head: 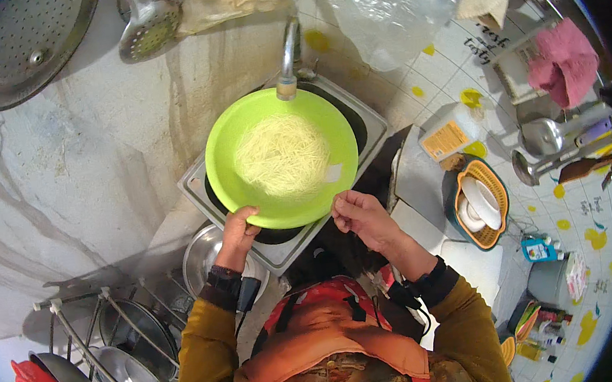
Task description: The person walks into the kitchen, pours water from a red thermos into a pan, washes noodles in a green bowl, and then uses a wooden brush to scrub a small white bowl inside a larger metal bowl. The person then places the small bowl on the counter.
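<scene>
A lime-green plastic basin (224, 160) rests over a metal sink (371, 122), under the mouth of the faucet (286, 75). Thin pale-yellow shreds (282, 154) are heaped in its middle, and a small whitish patch (333, 173) shows near its right side. My left hand (240, 231) grips the near-left rim, thumb over the edge. At the near-right rim is my right hand (362, 216), fingers curled and fingertips close together. Whether those fingertips pinch the rim cannot be made out.
A steel bowl (200, 252) sits beside the sink at left, near a dish rack (83, 337) with pans. On the right stand a basket (499, 193) with white dishes and a white jug (453, 130). Ladles (527, 167) hang beyond; a clear plastic bag (398, 8) hangs above.
</scene>
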`<state>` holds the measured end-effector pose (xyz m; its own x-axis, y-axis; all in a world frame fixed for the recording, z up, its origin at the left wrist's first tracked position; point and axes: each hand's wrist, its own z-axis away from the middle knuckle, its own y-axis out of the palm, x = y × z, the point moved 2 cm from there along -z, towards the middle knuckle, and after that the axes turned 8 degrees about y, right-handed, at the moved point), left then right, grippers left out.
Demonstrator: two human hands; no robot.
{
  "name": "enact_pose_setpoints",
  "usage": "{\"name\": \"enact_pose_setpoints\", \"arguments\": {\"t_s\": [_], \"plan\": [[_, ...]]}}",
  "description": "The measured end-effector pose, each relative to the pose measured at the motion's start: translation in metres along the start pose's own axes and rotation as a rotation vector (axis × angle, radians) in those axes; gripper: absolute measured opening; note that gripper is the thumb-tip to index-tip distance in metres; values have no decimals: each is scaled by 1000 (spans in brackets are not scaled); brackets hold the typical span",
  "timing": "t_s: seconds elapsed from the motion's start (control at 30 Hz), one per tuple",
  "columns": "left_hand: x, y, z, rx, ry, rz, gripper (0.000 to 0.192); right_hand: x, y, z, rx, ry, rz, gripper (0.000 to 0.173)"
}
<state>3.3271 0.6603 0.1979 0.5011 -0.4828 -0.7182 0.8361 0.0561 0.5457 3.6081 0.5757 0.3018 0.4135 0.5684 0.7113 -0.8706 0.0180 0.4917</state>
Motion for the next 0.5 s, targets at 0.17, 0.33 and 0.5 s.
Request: {"name": "enact_pose_setpoints", "arguments": {"t_s": [0.17, 0.33, 0.5], "plan": [[-3, 9, 32, 34, -40, -43, 27, -8, 15, 32, 15, -38, -9, 22], [0, 37, 71, 45, -52, -142, 31, -13, 31, 71, 62, -114, 77, 25], [21, 68, 110, 79, -140, -255, 32, -24, 30, 105, 52, -249, 39, 28]]}}
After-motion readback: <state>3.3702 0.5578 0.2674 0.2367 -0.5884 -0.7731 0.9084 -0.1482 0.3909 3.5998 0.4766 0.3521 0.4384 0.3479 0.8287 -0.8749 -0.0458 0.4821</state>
